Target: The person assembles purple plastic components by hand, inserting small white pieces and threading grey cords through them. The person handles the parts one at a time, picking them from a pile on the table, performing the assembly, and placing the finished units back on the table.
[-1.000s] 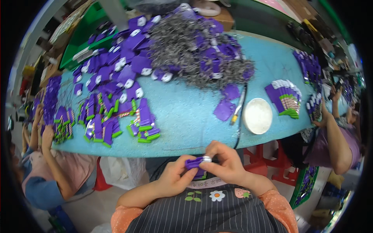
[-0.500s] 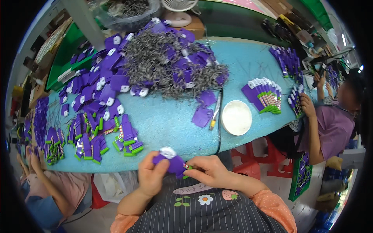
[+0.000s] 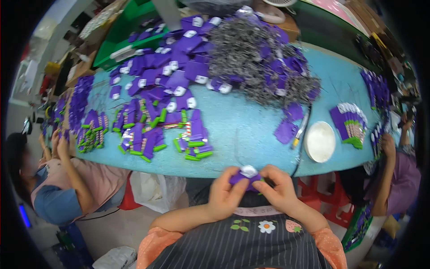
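In the head view, a worker in a striped apron (image 3: pixel 224 247) holds a purple piece (image 3: pixel 238 178) in two bare hands at the near edge of a blue table (image 3: pixel 244 143). The left hand (image 3: pixel 227 192) grips it by the left side, thumb across its face; the right hand (image 3: pixel 279 188) has thumb and fingers drawn narrow on its right side. The piece lies between the hands and just ahead of the thumbs, its white end (image 3: pixel 249 170) pointing away from the body, toward the tabletop. Neither hand is nearer, since both touch it, though the left seems to cover more. Fingers hide the lower part, so the run of its long axis cannot be told for sure.

Beyond the hands, green-tipped pieces (image 3: pixel 195 140) lie in clusters to the left, below a heap of purple pouches (image 3: pixel 187 42) that meets a tangle of grey ties (image 3: pixel 237 58). Right of the hands' line, a knife (image 3: pixel 303 124) rests between two loose purple pieces (image 3: pixel 285 132) and a white bowl (image 3: pixel 320 141), with a fan of pieces (image 3: pixel 341 124) farther right. Co-workers sit at either side, one at left in a blue sleeve (image 3: pixel 60 205), another at right in purple
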Motion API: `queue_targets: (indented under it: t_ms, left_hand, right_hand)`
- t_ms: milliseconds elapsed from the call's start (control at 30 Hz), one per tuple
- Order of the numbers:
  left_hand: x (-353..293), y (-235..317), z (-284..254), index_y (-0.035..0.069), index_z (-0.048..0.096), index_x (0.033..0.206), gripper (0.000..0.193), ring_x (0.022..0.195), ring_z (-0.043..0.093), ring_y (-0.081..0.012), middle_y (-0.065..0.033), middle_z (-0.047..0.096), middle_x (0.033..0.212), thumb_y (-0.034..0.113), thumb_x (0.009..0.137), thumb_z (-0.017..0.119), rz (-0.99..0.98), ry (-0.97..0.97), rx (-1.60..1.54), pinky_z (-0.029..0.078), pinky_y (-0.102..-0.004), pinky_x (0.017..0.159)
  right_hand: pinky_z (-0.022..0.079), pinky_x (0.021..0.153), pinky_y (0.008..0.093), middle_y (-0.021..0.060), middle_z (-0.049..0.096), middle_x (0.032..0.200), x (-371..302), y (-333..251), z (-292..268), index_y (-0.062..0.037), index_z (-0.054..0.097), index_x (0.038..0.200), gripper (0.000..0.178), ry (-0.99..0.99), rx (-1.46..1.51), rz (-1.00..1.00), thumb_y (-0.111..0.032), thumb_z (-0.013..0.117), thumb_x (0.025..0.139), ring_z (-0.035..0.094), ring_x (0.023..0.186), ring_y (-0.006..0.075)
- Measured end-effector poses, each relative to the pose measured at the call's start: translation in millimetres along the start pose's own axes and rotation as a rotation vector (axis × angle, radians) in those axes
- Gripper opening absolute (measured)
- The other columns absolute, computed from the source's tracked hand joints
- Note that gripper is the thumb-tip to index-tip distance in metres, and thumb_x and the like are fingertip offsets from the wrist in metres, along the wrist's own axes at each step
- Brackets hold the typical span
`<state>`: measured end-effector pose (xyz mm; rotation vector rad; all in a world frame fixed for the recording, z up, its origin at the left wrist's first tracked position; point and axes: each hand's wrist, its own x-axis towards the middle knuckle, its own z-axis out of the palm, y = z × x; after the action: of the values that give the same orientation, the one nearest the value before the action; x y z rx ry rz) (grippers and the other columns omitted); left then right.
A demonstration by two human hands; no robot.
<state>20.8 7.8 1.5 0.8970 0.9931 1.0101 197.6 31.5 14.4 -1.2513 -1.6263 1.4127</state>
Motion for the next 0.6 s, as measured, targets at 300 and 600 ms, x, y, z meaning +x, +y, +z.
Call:
queue_targets:
  t_ms: [300,600]
  left_hand:
    - [108.7,93.8,-77.8,-0.004,0.043,0.116,0.052,0.103,0.045,-0.0381,-0.0224,0.049,0.109,0.017,0.074,0.066,0.731,0.318,1.319,0.037,-0.0453,0.089]
    - [167.6,98.1,-138.3,-0.004,0.057,0.096,0.029,0.083,0.053,-0.0386,-0.0202,0.054,0.084,0.005,0.070,0.066,0.542,0.461,1.524,0.042,-0.0439,0.072]
  right_hand:
    - [0.045,0.077,0.0236,0.0045,0.059,0.098,-6.9,-20.8,-117.0,-0.0001,0.057,0.099,0.018,0.741,0.192,-0.256,-0.002,0.060,0.081,0.056,0.089,0.0103]
    - [0.041,0.063,0.0354,0.0088,0.055,0.075,32.7,64.3,-205.0,-0.0014,0.058,0.084,0.026,0.870,-1.020,-0.250,-0.012,0.074,0.067,0.054,0.072,0.0243]
